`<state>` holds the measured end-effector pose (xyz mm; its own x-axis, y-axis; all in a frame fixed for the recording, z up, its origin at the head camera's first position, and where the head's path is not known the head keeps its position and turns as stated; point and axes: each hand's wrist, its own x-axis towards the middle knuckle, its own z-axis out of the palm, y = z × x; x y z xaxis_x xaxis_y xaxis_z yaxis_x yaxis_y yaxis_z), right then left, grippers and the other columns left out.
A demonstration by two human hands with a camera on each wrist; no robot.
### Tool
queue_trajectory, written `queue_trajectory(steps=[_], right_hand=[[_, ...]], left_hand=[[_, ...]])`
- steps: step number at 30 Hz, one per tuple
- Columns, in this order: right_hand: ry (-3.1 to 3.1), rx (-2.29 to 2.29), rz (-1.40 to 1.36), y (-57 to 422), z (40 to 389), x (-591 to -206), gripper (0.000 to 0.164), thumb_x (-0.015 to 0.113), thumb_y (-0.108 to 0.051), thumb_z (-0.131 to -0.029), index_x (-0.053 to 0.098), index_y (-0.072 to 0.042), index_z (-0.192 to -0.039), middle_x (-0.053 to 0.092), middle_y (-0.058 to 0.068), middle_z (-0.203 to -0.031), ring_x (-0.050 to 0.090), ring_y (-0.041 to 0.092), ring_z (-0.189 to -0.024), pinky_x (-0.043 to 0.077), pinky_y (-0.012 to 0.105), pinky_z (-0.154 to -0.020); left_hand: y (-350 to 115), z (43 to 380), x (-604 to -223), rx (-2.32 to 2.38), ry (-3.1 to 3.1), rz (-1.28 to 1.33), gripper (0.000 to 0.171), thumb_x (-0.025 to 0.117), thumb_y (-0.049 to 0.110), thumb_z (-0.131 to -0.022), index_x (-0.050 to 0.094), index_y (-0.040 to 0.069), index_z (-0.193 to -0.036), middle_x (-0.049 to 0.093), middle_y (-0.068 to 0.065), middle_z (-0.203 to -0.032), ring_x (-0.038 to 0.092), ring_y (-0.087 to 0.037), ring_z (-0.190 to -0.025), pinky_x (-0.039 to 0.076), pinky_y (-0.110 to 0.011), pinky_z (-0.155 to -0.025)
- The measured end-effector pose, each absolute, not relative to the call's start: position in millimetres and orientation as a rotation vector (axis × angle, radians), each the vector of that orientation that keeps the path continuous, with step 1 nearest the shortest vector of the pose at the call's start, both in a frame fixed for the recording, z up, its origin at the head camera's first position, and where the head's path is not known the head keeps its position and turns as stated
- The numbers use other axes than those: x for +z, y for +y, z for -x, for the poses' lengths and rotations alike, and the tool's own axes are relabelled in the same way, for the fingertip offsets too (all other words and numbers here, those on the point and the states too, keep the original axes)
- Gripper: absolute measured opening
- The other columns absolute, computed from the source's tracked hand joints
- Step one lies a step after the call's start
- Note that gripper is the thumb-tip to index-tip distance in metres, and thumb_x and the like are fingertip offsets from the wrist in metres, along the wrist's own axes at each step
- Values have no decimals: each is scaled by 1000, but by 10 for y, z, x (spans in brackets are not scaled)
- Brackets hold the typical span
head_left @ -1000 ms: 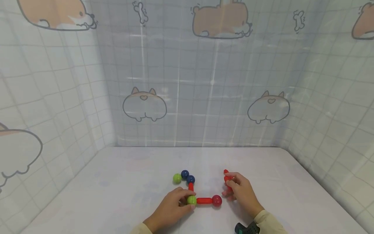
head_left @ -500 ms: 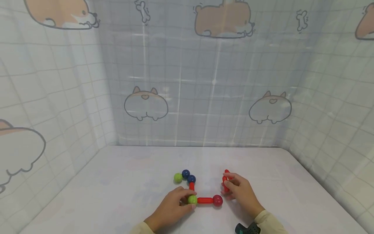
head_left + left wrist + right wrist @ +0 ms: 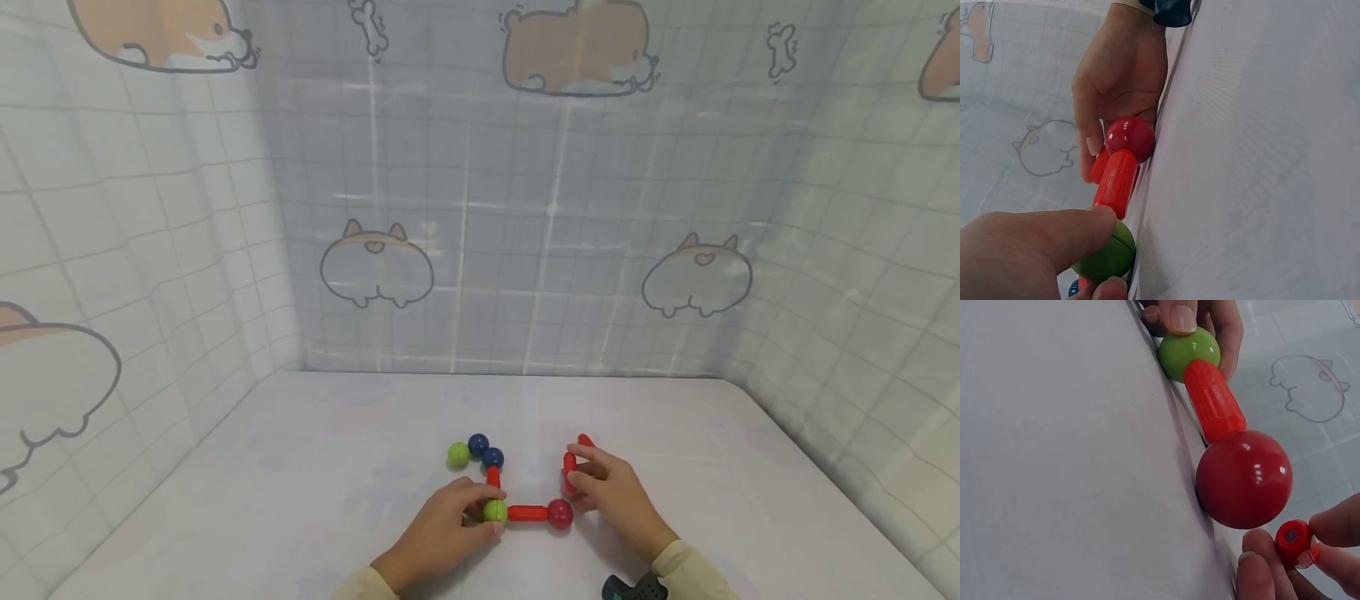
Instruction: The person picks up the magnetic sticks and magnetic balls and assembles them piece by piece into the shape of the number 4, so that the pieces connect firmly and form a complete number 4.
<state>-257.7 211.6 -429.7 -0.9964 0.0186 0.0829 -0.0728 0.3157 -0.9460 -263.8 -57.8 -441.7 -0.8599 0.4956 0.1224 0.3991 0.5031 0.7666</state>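
Observation:
My left hand [image 3: 442, 527] pinches a green ball [image 3: 495, 511] at the corner of an L-shaped magnetic build on the table. From that ball one red magnetic rod [image 3: 528, 513] runs right to a dark red ball [image 3: 560, 514]. Another red rod [image 3: 492, 476] leads away to a blue ball [image 3: 492, 457]. My right hand [image 3: 621, 497] holds a loose red magnetic rod [image 3: 1294, 536] between thumb and fingers, just beyond the dark red ball. A round grey disc shows in the rod's end in the right wrist view.
A second blue ball [image 3: 478, 444] and a green ball [image 3: 458, 454] sit at the build's far end. One more red rod [image 3: 586, 440] lies past my right fingertips. Patterned cloth walls [image 3: 495, 333] enclose the white table [image 3: 315, 467] behind and at both sides.
My right hand has shifted slightly left, and the rod it holds has swung out from the other red rod to stand apart from it. My left hand keeps its grip on the green ball.

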Motion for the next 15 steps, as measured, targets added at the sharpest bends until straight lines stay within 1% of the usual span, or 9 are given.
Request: queue_trajectory(steps=[10, 15], right_hand=[[-2591, 1740, -131, 2092, 2515, -4245, 56, 70, -24, -90, 51, -5, -139, 62, 13, -110, 67, 20, -77, 56, 38, -76], [-2617, 1709, -163, 2067, 2490, -4232, 58, 71, -27, -89, 51, -5, -139, 62, 13, -110, 66, 19, -79, 56, 37, -75]], left_hand=[[-569, 2613, -4384, 1286, 2637, -783, 34, 76, 33, -84, 69, 28, -117, 57, 11, -90, 56, -9, -82, 51, -24, -73], [-572, 2611, -4379, 1280, 2633, -784, 34, 76, 33, -84, 69, 28, -117, 57, 12, -90, 56, -8, -82, 50, -25, -74]])
